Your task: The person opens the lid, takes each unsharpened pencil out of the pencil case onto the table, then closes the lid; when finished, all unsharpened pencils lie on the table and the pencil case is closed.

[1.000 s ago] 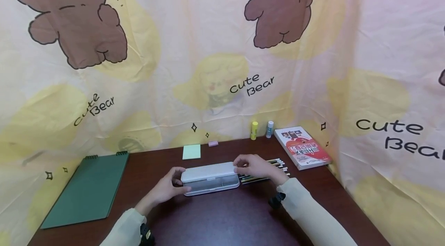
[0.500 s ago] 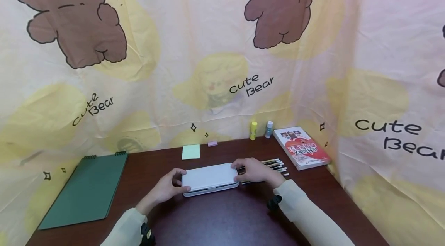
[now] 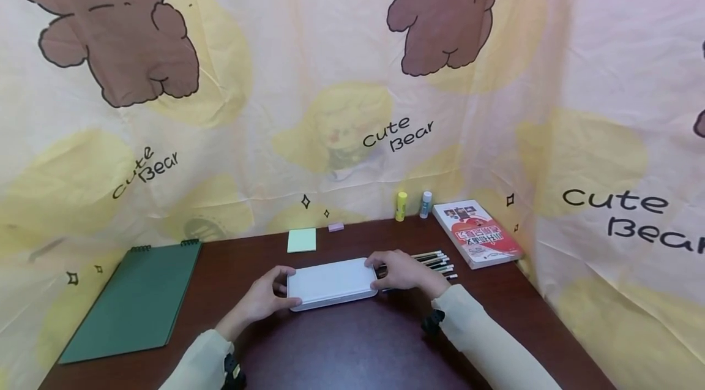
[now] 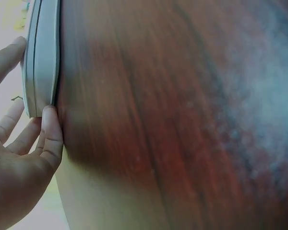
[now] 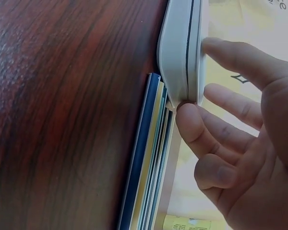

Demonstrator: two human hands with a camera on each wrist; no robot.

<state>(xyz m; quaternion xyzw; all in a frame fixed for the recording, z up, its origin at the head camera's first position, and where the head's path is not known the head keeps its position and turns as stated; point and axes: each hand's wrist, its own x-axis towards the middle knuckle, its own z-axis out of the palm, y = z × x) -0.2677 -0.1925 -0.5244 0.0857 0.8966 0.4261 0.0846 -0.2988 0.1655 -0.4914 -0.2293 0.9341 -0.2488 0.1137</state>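
A white pencil case (image 3: 333,283) lies flat on the dark wooden table with its lid down. My left hand (image 3: 263,298) grips its left end, thumb toward the near corner and fingers at the far side. At the opposite end my right hand (image 3: 404,269) holds the case, its thumb by the near edge and its fingers at the lid's far corner. Only a thin seam between lid and base shows on the case (image 5: 180,52) in the right wrist view. Several pencils (image 3: 440,262) lie beside the right hand, partly hidden beneath it.
A green spiral pad (image 3: 132,304) lies at the left. Toward the back are pale green sticky notes (image 3: 302,240), a pink eraser-like block (image 3: 336,227), a yellow glue stick (image 3: 401,206), a blue-and-white one (image 3: 425,204) and a book (image 3: 478,234). A printed curtain hangs behind.
The lid of the pencil case has come down from partly raised, hiding the grey inside. My right hand has lowered slightly with it; the left hand stays at its end.
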